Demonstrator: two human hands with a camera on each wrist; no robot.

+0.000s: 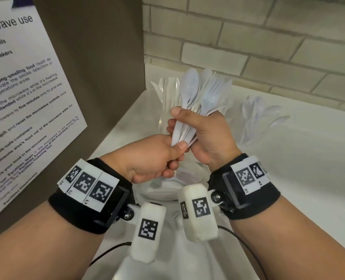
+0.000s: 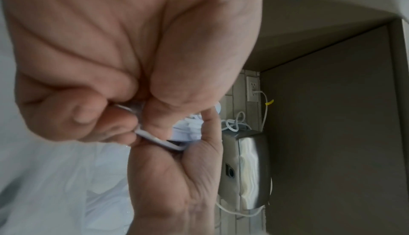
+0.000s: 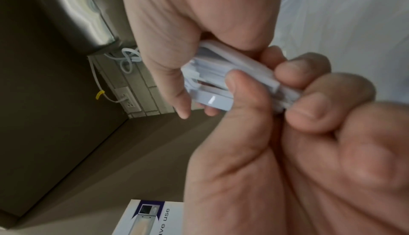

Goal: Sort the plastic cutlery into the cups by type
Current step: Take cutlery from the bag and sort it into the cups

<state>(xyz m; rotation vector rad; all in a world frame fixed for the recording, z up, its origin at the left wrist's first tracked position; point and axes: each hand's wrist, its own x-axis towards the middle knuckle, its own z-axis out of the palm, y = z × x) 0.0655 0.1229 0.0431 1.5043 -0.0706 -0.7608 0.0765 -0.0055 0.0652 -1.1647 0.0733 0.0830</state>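
My right hand (image 1: 179,125) grips a fanned bundle of white plastic cutlery (image 1: 195,102) by the handles, with a spoon (image 1: 190,81) and forks pointing up. Just below it, my left hand (image 1: 178,152) pinches the handle end of one piece between thumb and fingers. The right wrist view shows the handle ends (image 3: 217,81) stacked in the right hand (image 3: 194,105). In the left wrist view the left hand (image 2: 137,121) pinches a white handle (image 2: 159,140). A clear cup (image 1: 162,110) of white cutlery stands behind the bundle. Another clear cup (image 1: 254,126) at the right holds spoons.
A white counter (image 1: 298,178) runs along a tiled wall (image 1: 268,47). A brown panel with a microwave notice (image 1: 26,87) closes off the left. A clear plastic bag (image 1: 167,201) lies under my hands. A steel dispenser (image 2: 245,168) and an outlet with a white cord (image 2: 252,88) are on the wall.
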